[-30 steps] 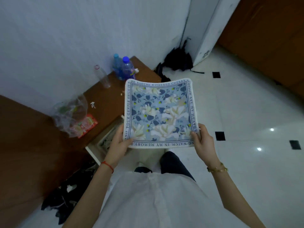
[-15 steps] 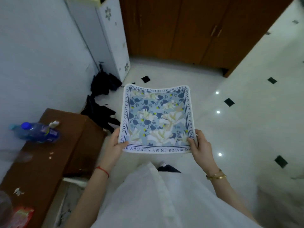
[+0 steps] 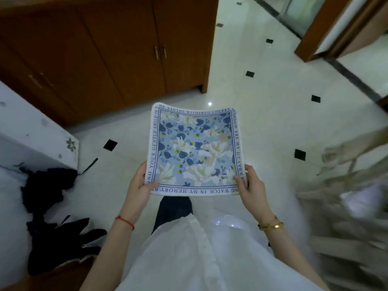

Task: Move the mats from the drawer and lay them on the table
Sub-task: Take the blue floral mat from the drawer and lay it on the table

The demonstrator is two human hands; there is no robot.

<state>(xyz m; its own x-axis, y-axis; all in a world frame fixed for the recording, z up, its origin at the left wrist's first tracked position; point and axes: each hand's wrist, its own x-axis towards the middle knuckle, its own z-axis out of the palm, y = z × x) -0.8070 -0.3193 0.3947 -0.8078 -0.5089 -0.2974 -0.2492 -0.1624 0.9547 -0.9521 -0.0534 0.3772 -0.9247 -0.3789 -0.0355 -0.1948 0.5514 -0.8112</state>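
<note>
A square mat (image 3: 195,150) with blue and white flowers and a border of lettering is held flat in front of me, above the white tiled floor. My left hand (image 3: 139,185) grips its near left corner, thumb on top. My right hand (image 3: 251,185) grips the near right corner the same way. The mat's far edge curls up slightly. No drawer or table shows in this view.
A brown wooden cabinet (image 3: 105,49) with door handles stands ahead on the left. A white appliance (image 3: 35,139) is at the left, with black cloth (image 3: 54,211) heaped on the floor beside it. A blurred pale piece of furniture (image 3: 346,196) fills the right side. A doorway frame (image 3: 327,32) is at the top right.
My view has swung to the right: the brown side table with bottles and the drawer have left the frame, and the cabinet and doorway have come in. Both hands keep the same hold on the mat.
</note>
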